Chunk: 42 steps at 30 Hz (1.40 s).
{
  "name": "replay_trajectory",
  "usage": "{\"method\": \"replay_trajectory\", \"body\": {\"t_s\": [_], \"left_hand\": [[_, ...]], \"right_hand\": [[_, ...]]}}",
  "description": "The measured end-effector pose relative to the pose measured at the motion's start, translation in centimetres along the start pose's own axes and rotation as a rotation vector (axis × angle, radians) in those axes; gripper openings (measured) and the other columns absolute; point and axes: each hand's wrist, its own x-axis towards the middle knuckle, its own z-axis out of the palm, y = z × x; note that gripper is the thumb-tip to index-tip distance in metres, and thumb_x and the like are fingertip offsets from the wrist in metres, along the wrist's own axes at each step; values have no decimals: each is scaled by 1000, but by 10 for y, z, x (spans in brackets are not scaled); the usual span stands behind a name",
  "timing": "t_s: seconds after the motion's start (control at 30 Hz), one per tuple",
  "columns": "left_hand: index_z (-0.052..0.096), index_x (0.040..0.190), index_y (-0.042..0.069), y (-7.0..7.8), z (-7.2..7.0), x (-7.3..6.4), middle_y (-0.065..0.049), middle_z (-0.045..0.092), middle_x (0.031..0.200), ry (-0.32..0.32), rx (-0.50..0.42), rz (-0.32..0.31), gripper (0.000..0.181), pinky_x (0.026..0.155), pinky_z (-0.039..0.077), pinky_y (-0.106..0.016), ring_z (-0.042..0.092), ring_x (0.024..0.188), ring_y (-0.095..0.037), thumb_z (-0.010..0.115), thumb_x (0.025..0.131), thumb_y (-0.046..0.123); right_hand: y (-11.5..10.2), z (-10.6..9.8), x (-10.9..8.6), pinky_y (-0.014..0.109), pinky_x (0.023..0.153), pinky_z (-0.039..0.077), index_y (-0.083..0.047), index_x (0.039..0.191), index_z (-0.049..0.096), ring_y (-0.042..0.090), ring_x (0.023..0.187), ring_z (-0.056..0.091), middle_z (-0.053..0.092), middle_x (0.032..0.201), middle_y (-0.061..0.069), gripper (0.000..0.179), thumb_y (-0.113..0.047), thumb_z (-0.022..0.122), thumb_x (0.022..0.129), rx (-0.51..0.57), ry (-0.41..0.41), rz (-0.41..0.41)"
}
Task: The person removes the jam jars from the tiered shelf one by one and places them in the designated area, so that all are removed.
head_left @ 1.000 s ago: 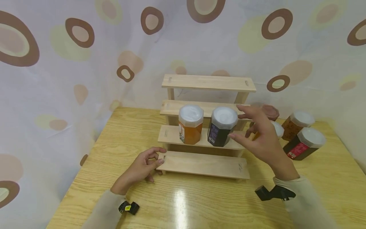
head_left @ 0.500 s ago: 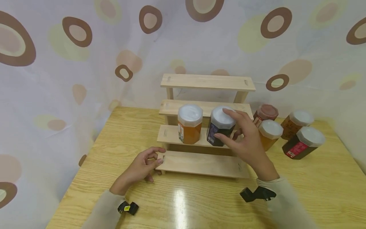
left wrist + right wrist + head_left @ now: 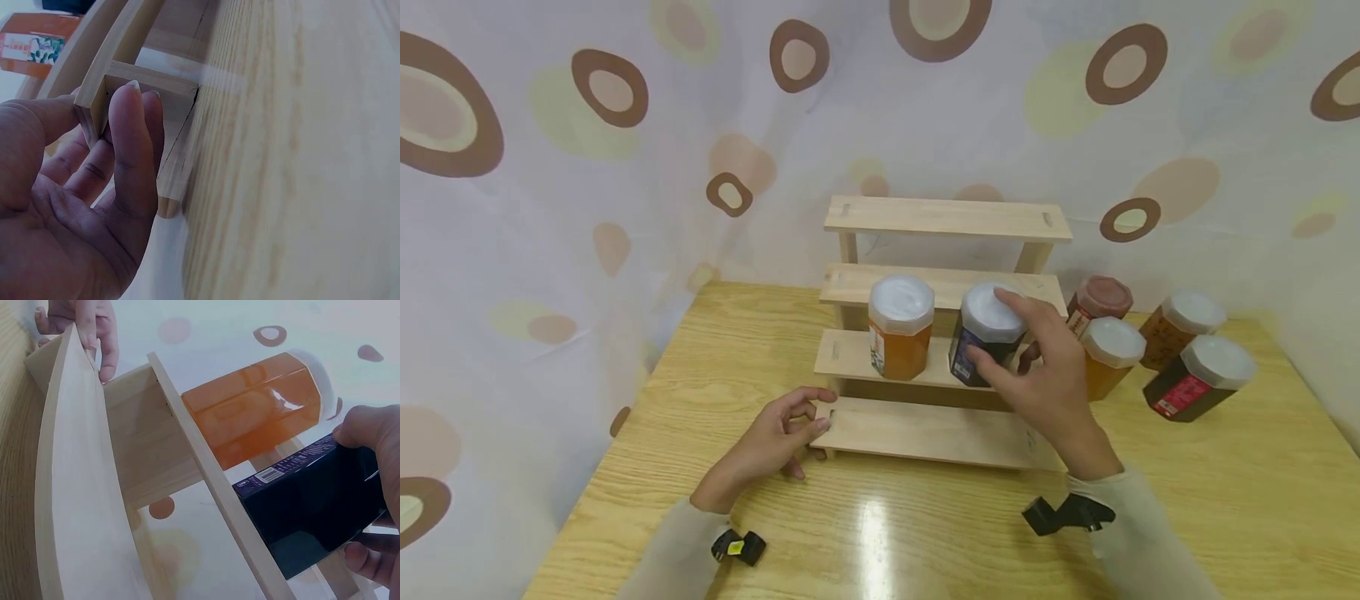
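A tiered wooden rack (image 3: pixel 925 429) stands on the table, its boards rising in steps toward the back. At the left end of its lowest board, my left hand (image 3: pixel 778 433) grips the board, thumb on top and fingers below, as the left wrist view confirms. My right hand (image 3: pixel 1045 375) holds a dark jar (image 3: pixel 967 364) with a white lid and purple label, upright on the second board from the bottom. In the right wrist view the thumb and fingers lie on opposite sides of this dark jar (image 3: pixel 312 506). Left of it, apart, stands an orange jar (image 3: pixel 901 354).
Right of the rack stand several more jars: a red-lidded jar (image 3: pixel 1102 297), a yellow-orange jar (image 3: pixel 1107 364), a speckled brown jar (image 3: pixel 1168 337) and a dark jar with a red label (image 3: pixel 1187 392). A patterned curtain (image 3: pixel 940 133) hangs behind the table (image 3: pixel 730 333).
From beside the dark jar, my right hand has moved left and taken hold of it. The jar has shifted very slightly right. My left hand stays at the board's end.
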Motion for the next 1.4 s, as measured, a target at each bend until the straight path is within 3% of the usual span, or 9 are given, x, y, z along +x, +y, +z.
{"method": "replay_trajectory", "body": {"t_s": [0.2,0.4,0.5,0.7,0.83,1.03,1.13,1.27,1.4], "left_hand": [[50,145,5,0,-1,-1,-14,52,97,-1,0,5,39,41,59,-37,72,76,-37,60,108,14],[50,145,4,1,-1,-2,-12,51,96,-3,-4,5,39,41,59,-36,71,74,-34,59,108,13],[50,145,4,0,-1,-2,-12,51,96,-3,-1,7,39,41,59,-36,72,74,-34,59,108,13],[50,144,5,0,0,-1,-13,51,96,2,0,4,39,41,59,-36,71,74,-34,59,108,14],[50,144,4,-1,0,0,-13,51,96,-6,-3,9,39,40,59,-36,72,74,-34,59,108,13],[50,144,5,0,0,0,-13,49,96,-9,-4,10,39,40,58,-35,71,75,-34,59,108,13],[50,144,5,-1,-1,0,-13,49,96,-6,0,12,38,41,59,-35,71,75,-34,59,108,13],[50,144,4,-1,-1,0,-13,49,96,-7,0,14,38,41,59,-36,72,75,-34,59,108,12],[50,144,4,-1,-1,1,-12,48,96,-7,-2,17,39,40,58,-35,72,76,-34,59,108,13]], "right_hand": [[3,-10,-4,15,54,42,-3,137,65,15,98,54,66,124,16,68,-3,88,73,23,31,13],[7,-24,-10,13,55,41,1,134,65,10,93,53,65,122,19,68,2,88,70,11,55,51],[10,-33,-11,12,57,41,4,132,65,9,91,52,65,123,21,64,-5,86,72,-1,83,37],[13,-54,-11,8,61,39,7,128,66,8,99,54,64,129,25,64,-36,82,83,-25,138,33],[16,-71,-15,7,60,40,10,127,65,5,87,55,66,121,20,62,-30,85,84,9,171,40],[20,-93,-22,5,55,37,11,128,64,0,63,45,64,118,10,59,-20,85,83,-13,196,63],[23,-103,-24,1,59,38,10,129,64,1,73,49,65,120,8,59,-17,85,81,-49,199,98],[25,-114,-30,-1,75,47,11,130,63,6,101,59,63,125,-4,59,-10,85,79,-69,205,146],[27,-123,-39,-1,77,48,10,133,62,4,109,58,60,128,-10,59,-7,84,81,-91,208,176]]}}
